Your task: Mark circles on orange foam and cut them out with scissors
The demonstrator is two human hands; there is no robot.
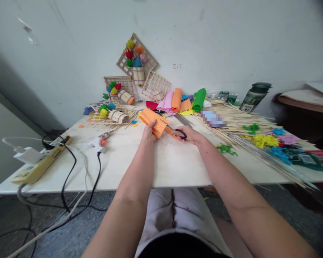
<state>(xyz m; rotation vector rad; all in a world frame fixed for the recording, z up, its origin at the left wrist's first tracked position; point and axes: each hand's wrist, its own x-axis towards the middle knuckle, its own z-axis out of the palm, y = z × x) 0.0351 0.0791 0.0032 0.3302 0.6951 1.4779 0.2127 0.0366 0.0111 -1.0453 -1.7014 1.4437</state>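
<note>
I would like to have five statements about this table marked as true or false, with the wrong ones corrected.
1. The right hand holds scissors. True.
2. The glue gun lies on the table, to the left of the left hand. True.
3. The left hand holds green paper. False: it holds orange paper.
4. The green roll is right of the orange roll. True.
5. At the table's left end stands a bottle. False: a power strip lies there.

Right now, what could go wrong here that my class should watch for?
The scissors in the right hand point toward the left hand, which holds the orange sheet, so a slip might nick that hand. The black cord from the glue gun hangs over the front edge of the table; a snag could drag the glue gun along.
</note>
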